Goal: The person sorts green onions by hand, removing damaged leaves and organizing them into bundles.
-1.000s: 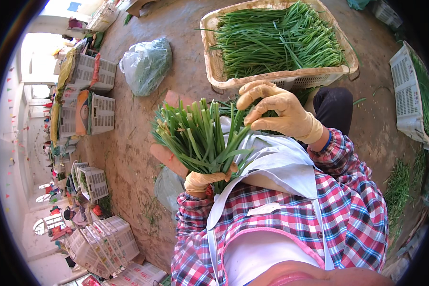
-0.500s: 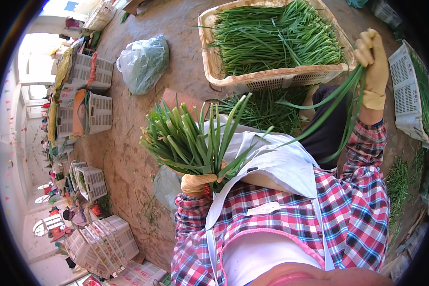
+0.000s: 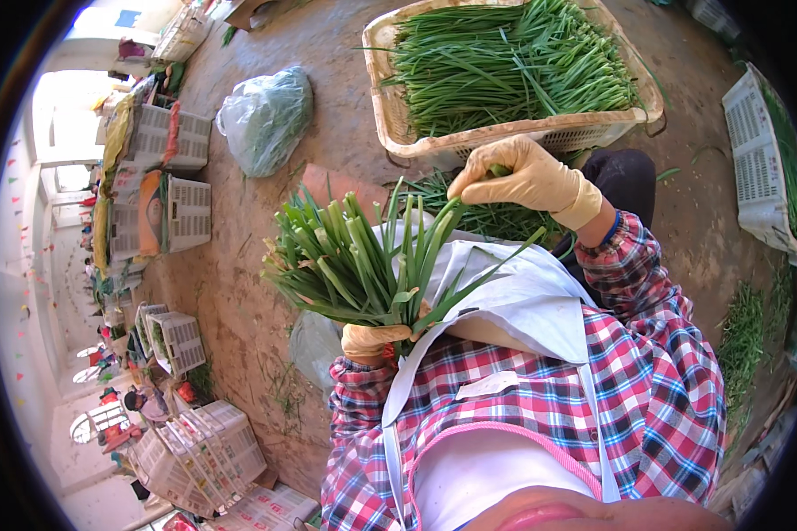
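Note:
My left hand [image 3: 374, 340], in a pale yellow glove, is wrapped round a bunch of garlic chives [image 3: 345, 265] in front of my apron. The cut stalk ends fan upward and to the left. My right hand [image 3: 531, 181], gloved alike, has its thumb and fingers pinched at the tip of a stalk at the bunch's right side. A little green shows between its fingers. Beyond it stands a cream plastic crate [image 3: 522, 131] holding many chives laid in rows. Loose green leaves [image 3: 496, 219] lie on the floor between the crate and my lap.
A tied clear plastic bag [image 3: 270, 119] with green stuff inside rests on the floor at the far left. A white crate [image 3: 757, 159] of greens stands at the right, with scattered leaves [image 3: 742, 332] nearer me. Stacked white crates [image 3: 189, 212] line the left.
My right hand has come in from the far right to the bunch, and the long leaves that trailed from it are gone from it. My left hand keeps its hold.

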`<action>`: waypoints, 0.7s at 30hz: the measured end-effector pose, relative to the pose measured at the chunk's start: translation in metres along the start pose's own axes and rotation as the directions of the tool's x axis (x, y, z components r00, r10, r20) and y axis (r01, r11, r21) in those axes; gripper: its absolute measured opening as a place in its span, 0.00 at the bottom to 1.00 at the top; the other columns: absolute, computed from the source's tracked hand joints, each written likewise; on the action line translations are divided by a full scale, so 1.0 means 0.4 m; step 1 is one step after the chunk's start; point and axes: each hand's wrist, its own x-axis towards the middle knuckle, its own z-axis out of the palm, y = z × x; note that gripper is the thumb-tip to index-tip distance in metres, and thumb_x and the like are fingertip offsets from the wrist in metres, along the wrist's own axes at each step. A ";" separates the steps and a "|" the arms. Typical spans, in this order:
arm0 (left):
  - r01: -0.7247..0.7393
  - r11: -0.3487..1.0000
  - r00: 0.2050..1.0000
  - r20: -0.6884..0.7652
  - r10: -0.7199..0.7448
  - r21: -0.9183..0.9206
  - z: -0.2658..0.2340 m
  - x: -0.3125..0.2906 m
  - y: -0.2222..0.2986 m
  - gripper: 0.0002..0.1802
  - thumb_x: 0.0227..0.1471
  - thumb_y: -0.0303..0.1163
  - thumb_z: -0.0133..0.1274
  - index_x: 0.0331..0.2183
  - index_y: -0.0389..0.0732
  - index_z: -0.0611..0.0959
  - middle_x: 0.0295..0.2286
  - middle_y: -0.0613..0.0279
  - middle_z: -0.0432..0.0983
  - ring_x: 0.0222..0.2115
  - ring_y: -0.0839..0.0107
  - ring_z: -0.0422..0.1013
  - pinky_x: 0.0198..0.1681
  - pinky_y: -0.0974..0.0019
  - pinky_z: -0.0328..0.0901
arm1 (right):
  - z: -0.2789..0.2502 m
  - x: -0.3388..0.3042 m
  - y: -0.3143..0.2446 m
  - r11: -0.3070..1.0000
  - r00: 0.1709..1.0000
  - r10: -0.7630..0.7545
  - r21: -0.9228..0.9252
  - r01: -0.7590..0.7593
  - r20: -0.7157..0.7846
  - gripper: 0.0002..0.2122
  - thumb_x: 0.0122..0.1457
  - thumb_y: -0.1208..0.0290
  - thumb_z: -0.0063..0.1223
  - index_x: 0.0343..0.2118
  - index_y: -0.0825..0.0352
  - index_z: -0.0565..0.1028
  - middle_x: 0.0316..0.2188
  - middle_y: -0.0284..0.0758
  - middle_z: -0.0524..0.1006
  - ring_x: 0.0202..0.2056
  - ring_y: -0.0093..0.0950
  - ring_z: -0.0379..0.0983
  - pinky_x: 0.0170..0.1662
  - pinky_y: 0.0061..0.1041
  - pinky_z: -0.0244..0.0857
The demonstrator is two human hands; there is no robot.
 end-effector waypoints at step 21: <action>0.033 0.909 0.984 0.147 -0.103 0.416 -0.026 0.035 -0.004 0.26 0.49 0.36 0.54 0.50 0.43 0.69 0.47 0.60 0.67 0.41 0.68 0.67 0.44 0.65 0.66 | -0.080 -0.020 -0.113 0.940 0.924 -0.044 0.296 0.167 -0.381 0.16 0.63 0.55 0.37 0.25 0.60 0.67 0.18 0.26 0.68 0.17 0.13 0.58 0.17 0.15 0.52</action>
